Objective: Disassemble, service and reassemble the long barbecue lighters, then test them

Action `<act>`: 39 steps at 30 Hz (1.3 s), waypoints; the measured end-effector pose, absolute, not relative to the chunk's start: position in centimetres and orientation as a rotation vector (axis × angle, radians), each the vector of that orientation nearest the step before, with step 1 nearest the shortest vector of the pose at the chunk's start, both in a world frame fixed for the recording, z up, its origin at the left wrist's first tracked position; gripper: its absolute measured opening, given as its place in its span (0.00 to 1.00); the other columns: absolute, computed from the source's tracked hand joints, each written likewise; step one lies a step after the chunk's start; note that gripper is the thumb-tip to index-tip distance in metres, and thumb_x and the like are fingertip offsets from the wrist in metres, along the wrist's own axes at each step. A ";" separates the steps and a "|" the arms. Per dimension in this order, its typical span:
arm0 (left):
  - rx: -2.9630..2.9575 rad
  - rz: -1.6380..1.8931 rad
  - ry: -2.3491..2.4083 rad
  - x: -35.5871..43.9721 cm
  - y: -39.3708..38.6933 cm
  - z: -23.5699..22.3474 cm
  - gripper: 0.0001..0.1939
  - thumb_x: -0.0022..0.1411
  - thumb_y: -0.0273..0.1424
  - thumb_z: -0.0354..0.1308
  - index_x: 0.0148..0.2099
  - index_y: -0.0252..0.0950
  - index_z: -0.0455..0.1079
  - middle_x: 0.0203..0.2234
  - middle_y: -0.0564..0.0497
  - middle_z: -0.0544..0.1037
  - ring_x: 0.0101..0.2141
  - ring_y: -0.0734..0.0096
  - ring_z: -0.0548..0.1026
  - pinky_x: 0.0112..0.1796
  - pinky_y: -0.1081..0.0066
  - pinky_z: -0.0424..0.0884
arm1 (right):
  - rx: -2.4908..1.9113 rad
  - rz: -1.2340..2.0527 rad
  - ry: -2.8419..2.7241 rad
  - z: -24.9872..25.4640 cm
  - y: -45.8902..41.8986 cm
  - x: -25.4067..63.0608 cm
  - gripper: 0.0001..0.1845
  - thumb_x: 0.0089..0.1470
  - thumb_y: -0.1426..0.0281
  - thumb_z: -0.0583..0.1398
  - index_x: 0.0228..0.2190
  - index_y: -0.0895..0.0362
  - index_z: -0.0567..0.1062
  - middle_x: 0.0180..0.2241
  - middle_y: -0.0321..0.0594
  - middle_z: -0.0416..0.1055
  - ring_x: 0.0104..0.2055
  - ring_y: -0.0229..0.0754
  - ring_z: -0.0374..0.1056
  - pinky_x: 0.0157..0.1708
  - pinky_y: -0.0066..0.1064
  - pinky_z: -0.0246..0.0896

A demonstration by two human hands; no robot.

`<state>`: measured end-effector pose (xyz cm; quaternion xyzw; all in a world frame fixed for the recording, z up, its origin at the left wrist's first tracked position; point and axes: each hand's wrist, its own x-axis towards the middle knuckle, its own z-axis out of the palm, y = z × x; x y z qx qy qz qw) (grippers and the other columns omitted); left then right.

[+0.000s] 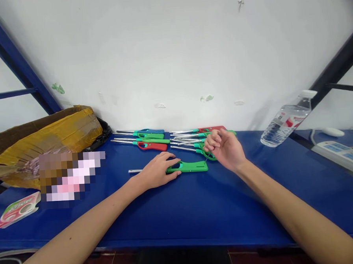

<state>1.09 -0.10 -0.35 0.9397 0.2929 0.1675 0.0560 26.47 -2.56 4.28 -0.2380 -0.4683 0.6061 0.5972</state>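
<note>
Green lighter (196,167) is lying nearer the worktop's (180,210) back edge, left hand (158,170) loosely clasping it; right hand (227,150) is curling, contents unclear.

Workshop-like corner: blue table (157,213), scuffed white wall (160,50)

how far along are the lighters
Lighters lie in two groups at the back; whether either is done isn't clear. In hand: the green lighter, gripped by the left hand, right hand at its end. It looks unfinished; what else remains can't be told.

Open blue tabletop (181,214) in front, bottle (286,122) right.
</note>
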 end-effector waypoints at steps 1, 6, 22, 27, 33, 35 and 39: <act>2.854 0.507 0.886 1.1 -0.1 -0.3 0.21 0.68 0.41 0.53 0.58 0.38 0.69 0.52 0.42 0.71 0.53 0.55 0.68 0.53 0.58 0.66 | -0.549 1.410 -1.092 4.3 -2.7 26.4 0.20 0.55 0.59 0.60 0.18 0.54 0.62 0.17 0.30 0.46 0.22 0.38 0.52 0.29 0.31 0.59; 2.857 0.498 0.895 1.2 -0.2 -0.3 0.20 0.67 0.40 0.54 0.57 0.38 0.70 0.51 0.42 0.71 0.52 0.55 0.69 0.53 0.58 0.67 | -0.572 1.429 -1.096 3.8 -2.6 26.5 0.11 0.50 0.60 0.65 0.26 0.53 0.72 0.24 0.33 0.61 0.29 0.38 0.61 0.32 0.31 0.60; 2.834 0.523 0.914 1.1 -0.2 -0.4 0.20 0.66 0.40 0.55 0.57 0.39 0.70 0.52 0.42 0.71 0.52 0.55 0.69 0.53 0.58 0.67 | -0.556 1.405 -1.045 3.3 -2.2 26.6 0.19 0.49 0.57 0.66 0.19 0.55 0.69 0.20 0.33 0.58 0.25 0.37 0.58 0.27 0.29 0.57; 2.814 0.564 0.886 1.1 -0.1 -0.5 0.19 0.65 0.39 0.58 0.55 0.37 0.72 0.52 0.41 0.71 0.53 0.54 0.68 0.54 0.56 0.65 | -0.598 1.363 -1.024 3.2 -2.2 26.3 0.21 0.46 0.52 0.68 0.21 0.56 0.72 0.23 0.33 0.60 0.26 0.36 0.58 0.27 0.28 0.57; 2.749 0.578 0.850 1.2 0.0 -0.5 0.18 0.63 0.38 0.60 0.53 0.38 0.72 0.53 0.42 0.70 0.54 0.55 0.68 0.55 0.56 0.65 | -0.533 1.503 -1.000 3.7 -2.4 26.2 0.31 0.55 0.48 0.59 0.13 0.54 0.57 0.15 0.29 0.41 0.20 0.37 0.49 0.25 0.30 0.55; 2.729 0.576 0.848 1.2 0.0 -0.5 0.18 0.63 0.38 0.60 0.54 0.38 0.72 0.53 0.42 0.70 0.54 0.55 0.68 0.55 0.56 0.65 | -0.505 1.495 -1.040 3.8 -2.5 26.4 0.31 0.56 0.49 0.58 0.13 0.54 0.56 0.15 0.30 0.41 0.20 0.37 0.48 0.25 0.31 0.54; 2.717 0.584 0.841 1.2 0.1 -0.4 0.18 0.63 0.38 0.60 0.54 0.38 0.72 0.52 0.42 0.71 0.53 0.55 0.69 0.54 0.56 0.66 | -0.512 1.484 -1.063 3.7 -2.7 26.7 0.21 0.51 0.57 0.62 0.15 0.54 0.64 0.19 0.34 0.54 0.25 0.39 0.55 0.27 0.32 0.56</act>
